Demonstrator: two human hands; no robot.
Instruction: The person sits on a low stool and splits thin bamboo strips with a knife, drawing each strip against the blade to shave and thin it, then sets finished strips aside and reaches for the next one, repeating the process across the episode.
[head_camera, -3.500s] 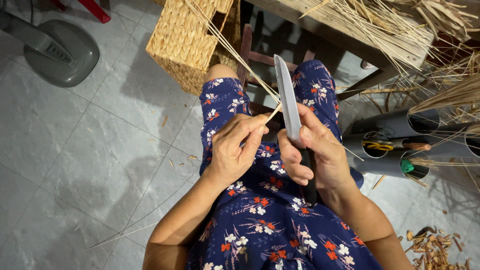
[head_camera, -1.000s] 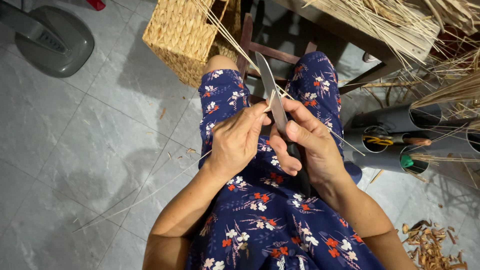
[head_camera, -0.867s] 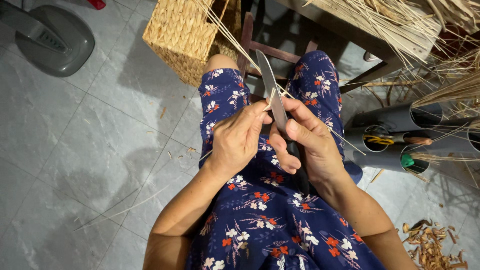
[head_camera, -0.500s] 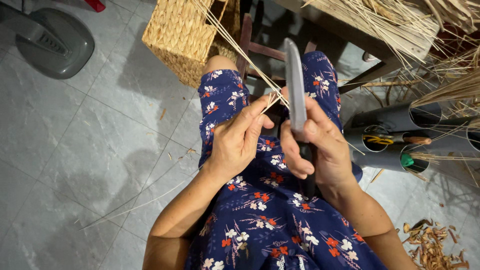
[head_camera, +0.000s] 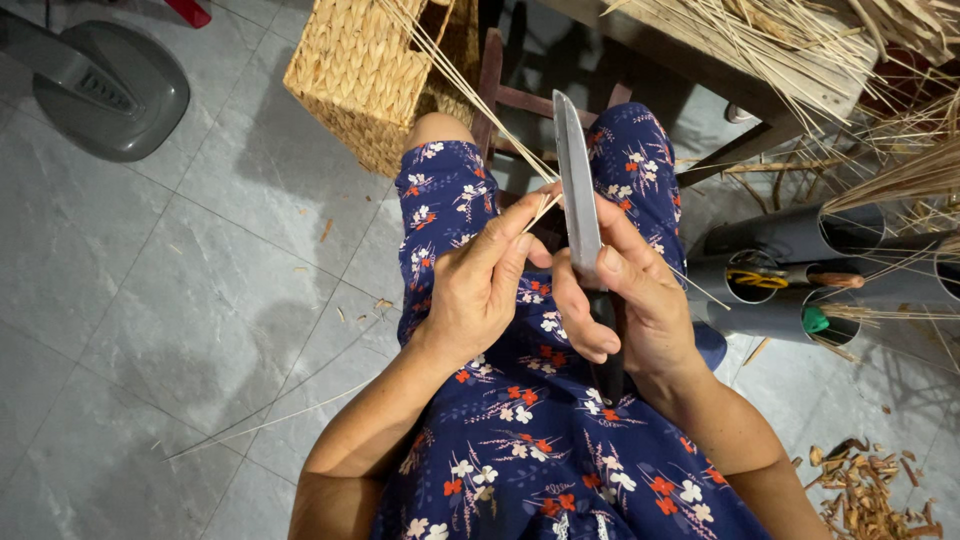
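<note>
The main risk, as I judge it, is the knife (head_camera: 572, 170) slipping: its long blade points away from the body, and the thin reed strip (head_camera: 545, 208) meets it right where the left hand's fingertips (head_camera: 527, 213) pinch, so a sudden give in the strip could bring the edge against the thumb or forefinger. The strip could also snap or split unevenly if the blade tilts.

The left hand (head_camera: 480, 290) is closed in a narrow pinch on the strip's near end, wrist bent inward over the lap. The right hand (head_camera: 635, 300) is wrapped firmly around the knife handle, thumb lying along the blade's base. Both sit above the floral dress (head_camera: 520, 420), touching at the fingers. The strip runs up toward the woven basket (head_camera: 365, 75).
</note>
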